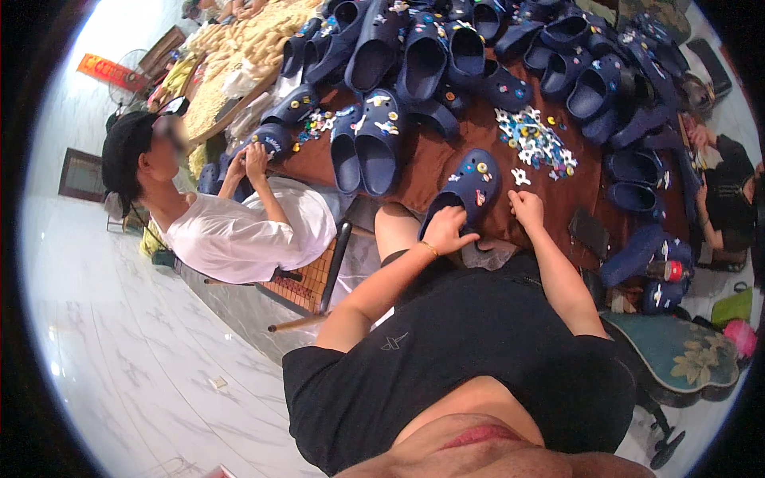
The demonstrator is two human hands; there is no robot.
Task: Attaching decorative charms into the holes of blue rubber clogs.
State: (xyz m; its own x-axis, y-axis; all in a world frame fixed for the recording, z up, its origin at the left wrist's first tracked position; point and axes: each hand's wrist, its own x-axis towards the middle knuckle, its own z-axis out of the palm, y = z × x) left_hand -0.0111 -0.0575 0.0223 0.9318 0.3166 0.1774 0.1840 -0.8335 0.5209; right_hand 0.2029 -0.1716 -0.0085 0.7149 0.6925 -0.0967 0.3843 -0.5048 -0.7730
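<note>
A navy foam clog point(472, 177) lies near the front edge of the brown-covered table, with several small colourful charms on its toe. My left hand point(448, 229) is at its heel end, fingers reaching into the foot opening and gripping the shoe. To the right of the clog, my right hand point(526, 209) is closed with its fingers curled together; what they hold, if anything, is too small to make out. Just beyond that hand is a loose pile of white, blue and yellow charms point(538, 143). A single white charm point(519, 177) lies nearest to my right fingertips.
Many navy clogs, such as a pair point(376, 147), crowd the far side. A dark flat object point(588, 233) lies right of my right hand. At left, a seated person in white point(247, 227) handles another clog point(271, 142). Another person point(727, 187) sits at far right.
</note>
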